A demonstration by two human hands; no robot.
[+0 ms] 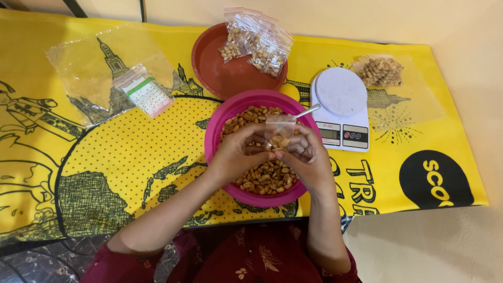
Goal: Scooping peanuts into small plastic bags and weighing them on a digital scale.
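Both my hands meet over a pink bowl [215, 131] full of roasted peanuts [267, 178]. Between them is a small clear plastic bag [280, 128] with a few peanuts inside. My left hand [238, 152] pinches the bag's left side and my right hand [304, 154] grips its right side. A metal spoon handle [308, 111] sticks out of the peanuts just behind the bag.
A brown bowl [220, 76] behind holds several filled peanut bags [257, 42]. A white kitchen scale [340, 107] stands to the right, with a bag of snacks [381, 71] behind it. Empty clear bags [141, 89] lie at the left on the yellow printed cloth [105, 173].
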